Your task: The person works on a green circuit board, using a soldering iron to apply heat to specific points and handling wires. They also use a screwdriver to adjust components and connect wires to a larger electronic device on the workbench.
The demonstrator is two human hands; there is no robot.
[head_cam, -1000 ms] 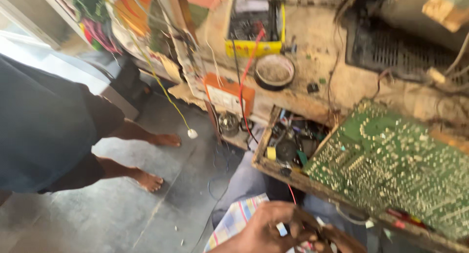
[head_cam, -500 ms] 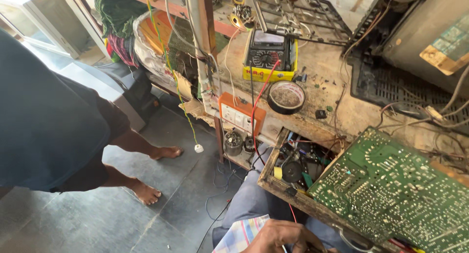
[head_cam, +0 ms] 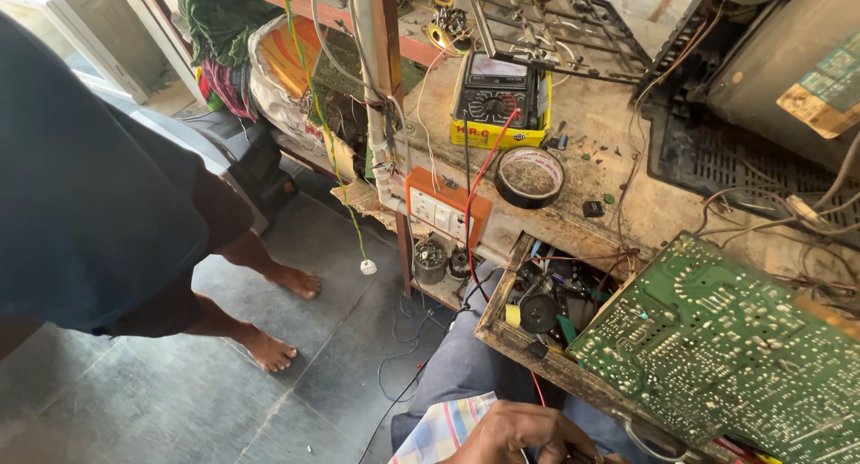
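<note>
Only one of my hands shows, my left hand, at the bottom edge and coming out of a checked sleeve. Its fingers are curled, and the frame edge hides what lies in them. It hovers over my lap, just below the wooden drawer full of small parts. A large green circuit board lies on the bench to the hand's right. My right hand is out of view.
On the dusty workbench are a yellow and black multimeter, a tape roll and an open television casing. An orange socket box hangs on the bench front. Another person stands barefoot at left.
The view has tilted up and left, so my hand has slid to the bottom edge. The standing person's feet have shifted slightly.
</note>
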